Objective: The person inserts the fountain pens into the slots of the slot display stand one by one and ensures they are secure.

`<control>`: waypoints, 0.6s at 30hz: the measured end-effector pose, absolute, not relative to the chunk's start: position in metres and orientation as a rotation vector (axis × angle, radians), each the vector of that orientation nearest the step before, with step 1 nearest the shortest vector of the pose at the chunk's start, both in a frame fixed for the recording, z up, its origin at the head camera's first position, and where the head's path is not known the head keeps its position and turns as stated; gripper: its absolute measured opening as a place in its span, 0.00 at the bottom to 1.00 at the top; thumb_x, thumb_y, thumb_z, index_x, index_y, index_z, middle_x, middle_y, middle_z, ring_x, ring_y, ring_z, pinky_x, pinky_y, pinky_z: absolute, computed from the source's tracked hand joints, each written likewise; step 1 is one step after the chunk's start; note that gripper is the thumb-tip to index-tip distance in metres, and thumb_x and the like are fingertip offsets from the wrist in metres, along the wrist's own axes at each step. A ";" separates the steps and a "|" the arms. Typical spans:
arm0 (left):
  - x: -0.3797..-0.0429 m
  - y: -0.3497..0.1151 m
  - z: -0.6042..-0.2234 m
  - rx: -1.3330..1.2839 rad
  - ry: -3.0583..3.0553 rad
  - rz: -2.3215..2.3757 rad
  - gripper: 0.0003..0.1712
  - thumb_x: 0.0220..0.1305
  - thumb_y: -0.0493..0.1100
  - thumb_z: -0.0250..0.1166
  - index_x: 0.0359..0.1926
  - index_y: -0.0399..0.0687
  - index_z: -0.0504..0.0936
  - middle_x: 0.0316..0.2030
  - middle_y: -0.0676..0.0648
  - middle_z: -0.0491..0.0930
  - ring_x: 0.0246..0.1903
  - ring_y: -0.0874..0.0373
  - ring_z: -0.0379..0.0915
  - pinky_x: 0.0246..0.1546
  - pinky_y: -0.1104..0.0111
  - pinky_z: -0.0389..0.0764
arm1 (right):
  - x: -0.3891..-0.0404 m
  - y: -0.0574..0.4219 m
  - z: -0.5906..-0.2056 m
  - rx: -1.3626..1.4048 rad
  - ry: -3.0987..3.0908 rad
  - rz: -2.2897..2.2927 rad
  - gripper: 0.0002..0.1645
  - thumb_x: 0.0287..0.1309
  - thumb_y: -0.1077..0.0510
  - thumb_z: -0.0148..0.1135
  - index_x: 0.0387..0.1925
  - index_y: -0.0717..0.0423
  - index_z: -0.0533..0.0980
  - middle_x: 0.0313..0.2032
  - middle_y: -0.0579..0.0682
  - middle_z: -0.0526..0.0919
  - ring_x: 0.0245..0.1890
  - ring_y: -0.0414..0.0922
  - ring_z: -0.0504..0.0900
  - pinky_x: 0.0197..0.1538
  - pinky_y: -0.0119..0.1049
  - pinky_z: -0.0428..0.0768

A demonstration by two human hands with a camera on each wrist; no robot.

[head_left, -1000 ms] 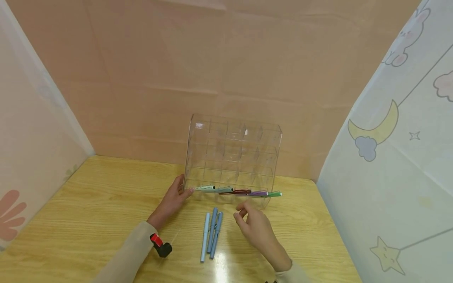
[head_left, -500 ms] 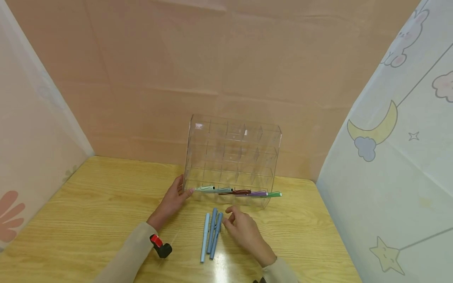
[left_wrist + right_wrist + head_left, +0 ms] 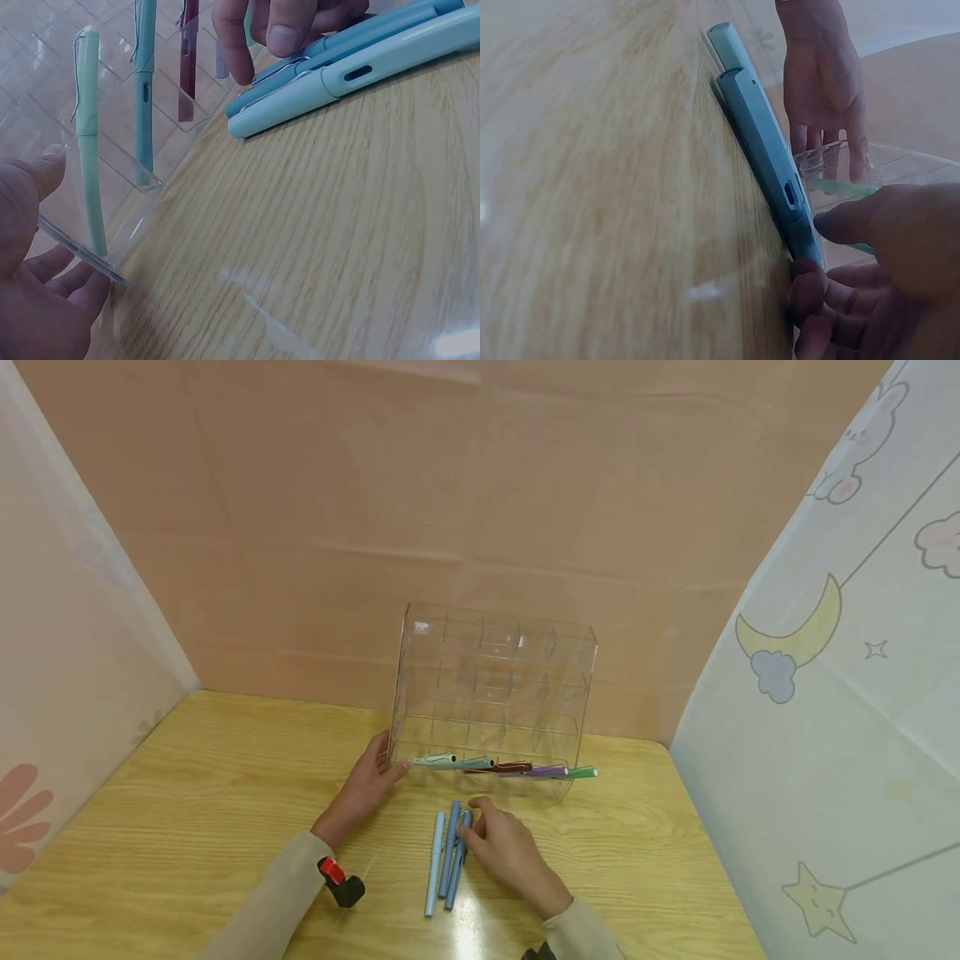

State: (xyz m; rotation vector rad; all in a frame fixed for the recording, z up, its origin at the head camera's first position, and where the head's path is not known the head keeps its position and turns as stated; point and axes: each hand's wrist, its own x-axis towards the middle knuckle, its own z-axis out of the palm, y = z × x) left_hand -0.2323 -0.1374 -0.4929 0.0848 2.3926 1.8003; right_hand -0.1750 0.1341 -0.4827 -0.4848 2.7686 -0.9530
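Note:
My left hand [image 3: 369, 781] grips the lower left side of a clear acrylic pen rack [image 3: 399, 693], thumb in front and fingers behind the panel in the left wrist view. On its bottom tier lie mint [image 3: 435, 760], grey-green [image 3: 477, 762], dark red [image 3: 513, 767], purple [image 3: 550, 770] and green [image 3: 582, 772] pens. In front of the rack, a light blue pen [image 3: 434, 868] and two darker blue pens [image 3: 447, 864] lie side by side. My right hand [image 3: 510, 852] has its thumb and fingers spread around the upper end of the rightmost blue pen [image 3: 759, 142], fingertips right at it.
The wooden table [image 3: 247, 760] carries everything. A peach-coloured sheet [image 3: 315, 527] hangs behind the rack, and patterned white panels [image 3: 847, 693] stand at both sides. The rack's upper tiers rise above the row of pens.
My right hand has moved left and slightly down from in front of the rack to the rightmost blue pen. The left hand, the rack and the pens have stayed in place.

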 end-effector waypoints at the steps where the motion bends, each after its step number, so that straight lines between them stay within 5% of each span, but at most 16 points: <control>1: -0.232 -0.137 -0.493 0.086 2.398 1.795 0.47 0.83 0.51 0.59 0.86 0.43 0.42 0.85 0.32 0.47 0.83 0.30 0.49 0.80 0.37 0.62 | -0.175 0.134 -0.483 -0.488 2.766 -0.949 0.31 0.75 0.45 0.64 0.68 0.61 0.75 0.28 0.38 0.82 0.22 0.32 0.75 0.27 0.29 0.75; 10: -0.232 -0.136 -0.494 0.078 2.404 1.776 0.47 0.83 0.50 0.58 0.86 0.40 0.40 0.85 0.31 0.45 0.83 0.28 0.48 0.80 0.37 0.61 | -0.175 0.135 -0.482 -0.522 2.736 -0.931 0.29 0.75 0.47 0.64 0.67 0.61 0.75 0.25 0.37 0.81 0.19 0.32 0.73 0.24 0.28 0.72; 18: -0.233 -0.137 -0.493 0.080 2.393 1.790 0.48 0.83 0.50 0.59 0.86 0.41 0.39 0.85 0.32 0.45 0.83 0.29 0.48 0.80 0.37 0.60 | -0.171 0.134 -0.469 -0.472 2.718 -0.856 0.25 0.70 0.56 0.62 0.62 0.65 0.75 0.17 0.38 0.74 0.11 0.35 0.61 0.15 0.24 0.55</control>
